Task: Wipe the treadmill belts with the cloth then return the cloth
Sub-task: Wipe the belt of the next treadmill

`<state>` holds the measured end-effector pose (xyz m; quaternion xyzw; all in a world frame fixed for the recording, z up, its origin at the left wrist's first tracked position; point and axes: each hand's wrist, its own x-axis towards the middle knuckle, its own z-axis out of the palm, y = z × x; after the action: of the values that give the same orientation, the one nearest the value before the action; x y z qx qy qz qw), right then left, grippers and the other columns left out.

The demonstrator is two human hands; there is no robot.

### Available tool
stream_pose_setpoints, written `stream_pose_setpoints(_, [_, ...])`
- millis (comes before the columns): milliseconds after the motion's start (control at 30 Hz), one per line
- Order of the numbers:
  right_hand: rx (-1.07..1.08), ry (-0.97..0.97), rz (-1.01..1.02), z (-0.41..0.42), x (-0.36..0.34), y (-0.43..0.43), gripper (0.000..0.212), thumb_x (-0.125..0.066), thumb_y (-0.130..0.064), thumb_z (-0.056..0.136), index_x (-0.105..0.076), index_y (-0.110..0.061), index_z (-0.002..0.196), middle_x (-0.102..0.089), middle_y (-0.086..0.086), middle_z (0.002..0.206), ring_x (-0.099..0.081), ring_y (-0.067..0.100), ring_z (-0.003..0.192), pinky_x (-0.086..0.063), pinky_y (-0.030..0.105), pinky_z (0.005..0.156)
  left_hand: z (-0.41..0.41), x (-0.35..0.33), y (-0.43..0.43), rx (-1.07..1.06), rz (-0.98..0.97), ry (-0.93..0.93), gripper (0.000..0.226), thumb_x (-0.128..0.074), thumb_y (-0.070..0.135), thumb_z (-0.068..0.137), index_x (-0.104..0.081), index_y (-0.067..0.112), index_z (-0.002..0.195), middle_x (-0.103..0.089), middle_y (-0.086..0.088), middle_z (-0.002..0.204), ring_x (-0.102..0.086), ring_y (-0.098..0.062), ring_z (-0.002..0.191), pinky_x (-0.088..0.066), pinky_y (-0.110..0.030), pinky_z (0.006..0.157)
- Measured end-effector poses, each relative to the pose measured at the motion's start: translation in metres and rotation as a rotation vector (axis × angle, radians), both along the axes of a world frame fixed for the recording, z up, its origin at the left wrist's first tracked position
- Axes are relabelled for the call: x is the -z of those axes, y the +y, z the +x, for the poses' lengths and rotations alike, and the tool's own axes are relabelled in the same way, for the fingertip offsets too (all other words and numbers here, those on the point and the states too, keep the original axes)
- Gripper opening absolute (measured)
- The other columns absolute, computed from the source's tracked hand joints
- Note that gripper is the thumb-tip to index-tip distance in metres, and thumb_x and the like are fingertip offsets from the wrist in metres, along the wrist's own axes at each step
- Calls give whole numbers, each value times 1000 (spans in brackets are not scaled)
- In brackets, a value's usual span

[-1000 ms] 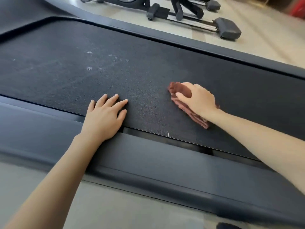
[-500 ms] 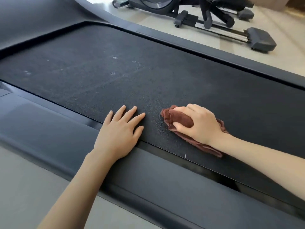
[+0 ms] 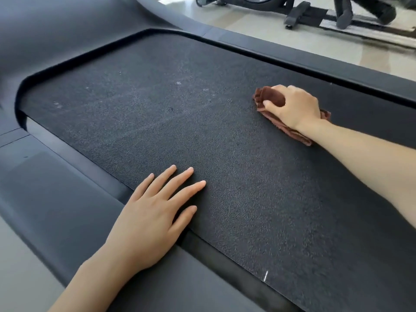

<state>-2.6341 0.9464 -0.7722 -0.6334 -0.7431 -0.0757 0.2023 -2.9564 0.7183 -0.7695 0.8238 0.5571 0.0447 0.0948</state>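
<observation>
Pale floor point(image 3: 247, 34) and the base of another exercise machine point(image 3: 315, 10) lie beyond the treadmill's far rail point(image 3: 292, 55). Nearly everything else you see is the black, grainy belt point(image 3: 225, 154).

Your right hand point(image 3: 295, 106) grips the brown cloth point(image 3: 271, 96) and presses it onto the far side of the belt, close to the far rail. The fingers curl over the bunched end. The rest of the cloth trails under the wrist, so its long axis runs from far-left to near-right.

Your left hand point(image 3: 148, 212) lies flat with the fingers straight and spread. Its palm sits over the belt's near edge and the near side rail point(image 3: 56, 188), apparently as a brace.

Faint whitish specks point(image 3: 179, 83) dot the belt to the left of the cloth, between it and the belt's curved left end. Your right hand is the nearer one to them, so the next stroke probably runs leftward.

Half a second ago the cloth was at the near edge, just beside your left hand. It has since swept to the far side, well apart from it. Your left hand has stayed planted where it was.
</observation>
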Motion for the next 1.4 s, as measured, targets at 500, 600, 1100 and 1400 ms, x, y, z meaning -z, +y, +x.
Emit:
stream_pose_setpoints(500, [-671,13,-25,-54,-4,-171,35,-59,-52,75,-68,-26,97,-53,-2,75,-51,19,67,-40,32,61,-9,-1,45,57,8,3,49,-8,56,91,-13,53,139,-8,23,152,-2,-7,143,-8,-42,117])
stream_pose_setpoints(600, [-678,43,-7,-61,-7,-135,38,-56,-53,76,-70,-26,98,-56,-1,74,-56,20,68,-45,31,62,-10,-1,44,89,13,40,49,-7,54,92,-11,50,141,-7,20,153,0,-10,144,-8,-43,117])
stream_pose_setpoints(1100, [-102,13,17,-145,3,93,46,-47,-62,84,-61,-28,113,-65,13,104,-60,35,99,-46,39,80,-55,1,56,-120,23,-54,59,-7,61,84,-15,49,142,-3,24,152,5,7,139,3,-27,116])
stream_pose_setpoints(1400, [-189,35,30,-142,4,37,42,-53,-58,83,-63,-30,112,-61,10,100,-59,33,100,-45,36,80,-53,2,55,-119,51,-63,62,-9,60,85,-21,43,143,-10,18,154,0,3,140,1,-28,117])
